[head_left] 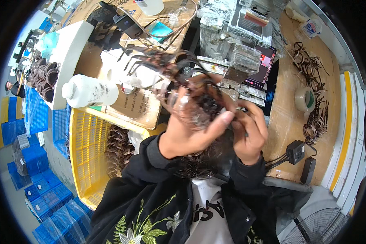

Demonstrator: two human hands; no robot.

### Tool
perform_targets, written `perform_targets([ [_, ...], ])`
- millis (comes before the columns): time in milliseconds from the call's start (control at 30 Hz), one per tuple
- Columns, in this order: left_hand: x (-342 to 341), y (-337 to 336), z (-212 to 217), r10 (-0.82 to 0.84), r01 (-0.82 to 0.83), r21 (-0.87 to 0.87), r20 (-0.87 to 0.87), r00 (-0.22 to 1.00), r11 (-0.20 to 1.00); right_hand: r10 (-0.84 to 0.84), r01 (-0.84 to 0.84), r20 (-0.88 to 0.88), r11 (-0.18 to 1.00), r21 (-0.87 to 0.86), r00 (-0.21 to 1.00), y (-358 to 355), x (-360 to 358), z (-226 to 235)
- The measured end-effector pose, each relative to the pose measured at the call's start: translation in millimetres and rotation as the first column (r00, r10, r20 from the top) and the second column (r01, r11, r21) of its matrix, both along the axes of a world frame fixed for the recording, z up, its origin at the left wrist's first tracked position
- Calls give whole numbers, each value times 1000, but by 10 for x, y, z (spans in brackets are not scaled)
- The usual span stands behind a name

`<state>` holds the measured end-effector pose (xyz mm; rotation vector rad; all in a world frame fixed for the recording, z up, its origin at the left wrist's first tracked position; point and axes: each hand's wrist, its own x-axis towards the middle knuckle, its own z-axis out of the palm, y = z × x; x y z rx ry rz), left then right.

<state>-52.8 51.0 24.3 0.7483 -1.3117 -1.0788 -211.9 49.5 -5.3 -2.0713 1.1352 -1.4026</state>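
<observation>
My left hand [187, 136] is closed around a bundle of thin, curved dark-brown strips [209, 103], held up in front of my chest. The strips' ends fan out to the upper left and are blurred. Beside the left thumb, my right hand [250, 132] has its fingers curled together at the bundle's right edge; what they pinch is hidden. More dark-brown curved pieces [201, 164] lie at my lap below the hands. Just beyond the bundle stands a metal machine [244, 57] wrapped in clear plastic, partly covered by it.
A yellow basket [87, 162] with brown pieces stands at left, near a white bottle [91, 91]. At right, a tape roll [304, 99], loose brown strips [316, 118] and a black adapter [295, 152] lie on cardboard. A lit screen [262, 67] stands behind; a fan [319, 227] is lower right.
</observation>
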Motion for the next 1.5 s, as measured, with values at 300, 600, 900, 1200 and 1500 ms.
perform_targets([
  [300,313,-15,-90,282,-256,176,-144,949,951,314,-183,-336,911,369,888,373,-216,-317],
  [600,588,-22,-134,401,-356,227,-200,894,907,21,-32,559,999,11,829,-86,-768,-133],
  [900,569,45,-179,368,-313,286,-165,915,906,-18,-57,839,997,59,544,-1352,-319,-605],
  [1200,488,-31,-206,352,-236,343,-331,876,909,-121,135,628,990,25,768,-1455,-298,-745],
  [1500,250,-63,-39,184,14,331,-557,810,944,91,9,426,974,-227,900,-529,-99,-304],
])
